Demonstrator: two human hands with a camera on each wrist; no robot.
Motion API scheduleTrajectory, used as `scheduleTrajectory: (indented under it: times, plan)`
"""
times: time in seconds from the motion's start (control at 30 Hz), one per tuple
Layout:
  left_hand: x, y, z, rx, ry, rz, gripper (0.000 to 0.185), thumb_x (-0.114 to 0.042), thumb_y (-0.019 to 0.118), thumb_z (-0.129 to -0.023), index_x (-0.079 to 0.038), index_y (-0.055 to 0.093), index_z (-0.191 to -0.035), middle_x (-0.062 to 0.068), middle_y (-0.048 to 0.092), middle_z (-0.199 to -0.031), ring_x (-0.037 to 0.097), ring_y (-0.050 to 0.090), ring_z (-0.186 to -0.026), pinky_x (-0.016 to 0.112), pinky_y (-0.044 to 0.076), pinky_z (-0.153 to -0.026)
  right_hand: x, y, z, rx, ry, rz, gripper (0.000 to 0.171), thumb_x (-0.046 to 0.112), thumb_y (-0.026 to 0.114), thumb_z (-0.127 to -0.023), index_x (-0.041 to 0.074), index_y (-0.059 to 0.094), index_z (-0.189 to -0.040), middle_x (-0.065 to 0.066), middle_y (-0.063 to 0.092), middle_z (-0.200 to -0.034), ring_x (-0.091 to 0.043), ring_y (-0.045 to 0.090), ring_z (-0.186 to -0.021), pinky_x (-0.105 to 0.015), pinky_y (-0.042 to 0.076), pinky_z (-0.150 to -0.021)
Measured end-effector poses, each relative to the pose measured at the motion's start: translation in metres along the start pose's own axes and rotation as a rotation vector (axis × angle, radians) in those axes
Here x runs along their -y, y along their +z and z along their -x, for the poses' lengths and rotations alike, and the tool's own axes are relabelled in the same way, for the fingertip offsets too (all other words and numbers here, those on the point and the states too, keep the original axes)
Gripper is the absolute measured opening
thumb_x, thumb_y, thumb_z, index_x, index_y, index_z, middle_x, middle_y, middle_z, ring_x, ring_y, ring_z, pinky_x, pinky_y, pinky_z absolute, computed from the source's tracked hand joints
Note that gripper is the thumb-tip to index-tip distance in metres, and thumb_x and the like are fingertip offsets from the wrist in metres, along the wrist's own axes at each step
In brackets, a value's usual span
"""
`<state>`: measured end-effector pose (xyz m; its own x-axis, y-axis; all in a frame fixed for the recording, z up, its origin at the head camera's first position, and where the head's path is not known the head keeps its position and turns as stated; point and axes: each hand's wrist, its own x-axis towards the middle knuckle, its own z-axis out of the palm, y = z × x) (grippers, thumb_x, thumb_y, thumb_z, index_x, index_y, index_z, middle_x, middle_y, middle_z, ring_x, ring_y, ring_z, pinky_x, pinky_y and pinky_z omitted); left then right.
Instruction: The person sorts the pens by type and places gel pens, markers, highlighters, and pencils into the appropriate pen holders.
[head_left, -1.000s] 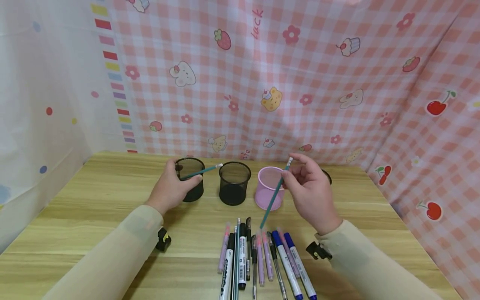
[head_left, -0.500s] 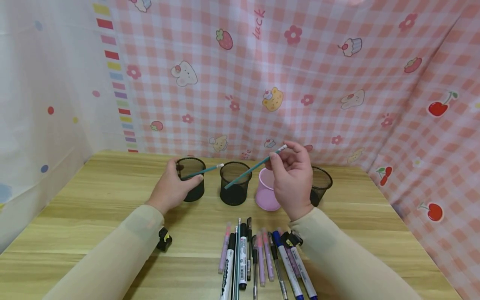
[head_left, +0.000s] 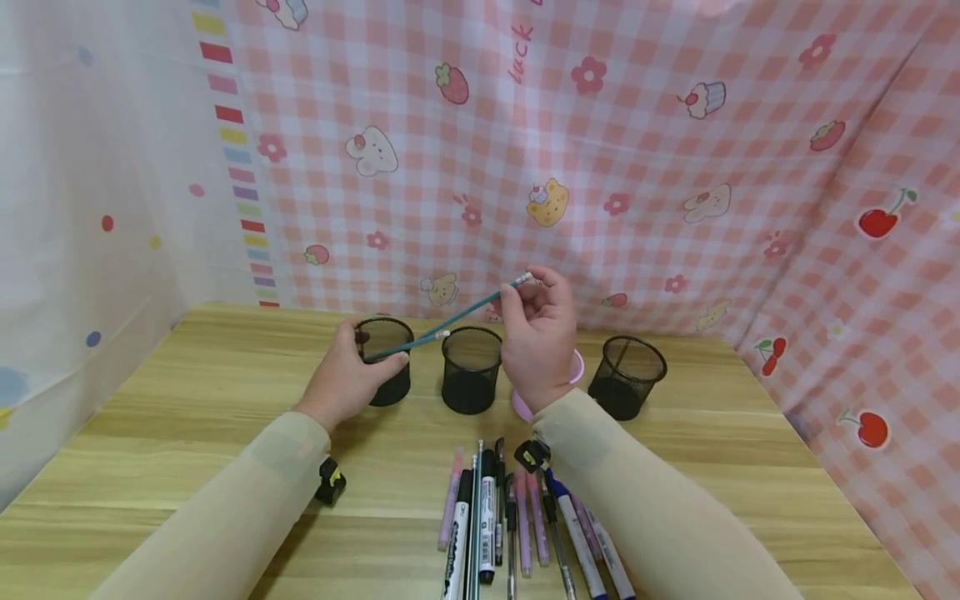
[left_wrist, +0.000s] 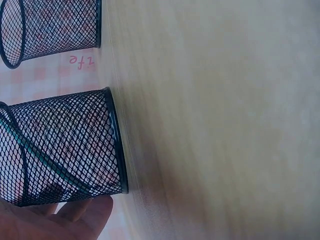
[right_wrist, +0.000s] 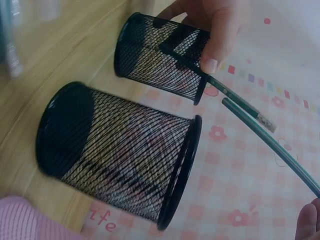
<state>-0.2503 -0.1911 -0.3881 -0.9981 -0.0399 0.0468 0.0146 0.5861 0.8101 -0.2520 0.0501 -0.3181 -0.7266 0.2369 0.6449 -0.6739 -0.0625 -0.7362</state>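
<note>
My left hand (head_left: 358, 365) grips the leftmost black mesh cup (head_left: 384, 377) on the wooden table. One teal pencil (head_left: 411, 342) leans in that cup, with its eraser end sticking out to the right. My right hand (head_left: 527, 293) pinches a second teal pencil (head_left: 472, 311) near its eraser, with the tip slanting down and left to just above the first pencil's eraser end. In the right wrist view the held pencil (right_wrist: 276, 145) lies close beside the pencil in the cup (right_wrist: 241, 103). The left wrist view shows the gripped cup (left_wrist: 65, 145) with my fingers (left_wrist: 75, 220) round its base.
A second black mesh cup (head_left: 471, 372) stands to the right of the gripped one. A pink cup (head_left: 576, 367) is mostly hidden behind my right hand. Another black mesh cup (head_left: 627, 377) stands further right. Several pens and markers (head_left: 489, 517) lie in a row near the front edge.
My right hand carried its pencil up and left, from over the pink cup toward the leftmost cup, and the pencil swung from steep to slanting left. The left hand stayed on its cup.
</note>
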Motion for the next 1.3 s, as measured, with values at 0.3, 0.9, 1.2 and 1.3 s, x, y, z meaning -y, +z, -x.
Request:
scheduleTrajectory:
  times: [0.3,0.9,1.2,1.3]
  plan:
    - [-0.002,-0.001,0.001,0.005,0.005,0.014,0.098,-0.060,0.069,-0.095,-0.009,0.020,-0.163,0.021,0.044,-0.157,0.042,0.049,-0.140,0.063,0.041,-0.116,-0.007,0.018,0.001,0.059,-0.004,-0.001,0.026,-0.010,0.064,-0.099,-0.006,0.053,-0.122,-0.010,0.063,-0.089,-0.020,0.071,-0.079,-0.025,0.062,-0.079]
    - [-0.001,0.000,0.001,0.010,-0.007,0.005,0.108,-0.070,0.067,-0.092,-0.009,0.016,-0.165,0.022,0.039,-0.162,0.045,0.044,-0.146,0.065,0.039,-0.117,-0.024,0.025,0.019,0.173,0.114,0.156,0.014,-0.004,0.062,-0.101,-0.007,0.061,-0.114,-0.032,0.070,-0.094,-0.044,0.069,-0.085,-0.017,0.053,-0.071]
    - [0.000,0.000,0.001,0.006,0.004,0.004,0.106,-0.068,0.067,-0.093,-0.009,0.017,-0.165,0.023,0.039,-0.162,0.045,0.044,-0.145,0.065,0.038,-0.117,-0.024,0.024,0.021,0.232,0.180,0.307,0.014,0.006,0.063,-0.104,-0.001,0.069,-0.114,-0.022,0.074,-0.101,-0.028,0.069,-0.089,-0.020,0.053,-0.076]
    - [0.000,0.000,0.001,0.006,0.004,0.002,0.106,-0.068,0.067,-0.093,-0.009,0.017,-0.165,0.023,0.039,-0.161,0.044,0.044,-0.146,0.065,0.038,-0.117,-0.023,0.023,0.021,0.243,0.192,0.369,0.014,0.009,0.064,-0.103,0.002,0.071,-0.113,-0.017,0.074,-0.101,-0.020,0.066,-0.088,-0.023,0.054,-0.077]
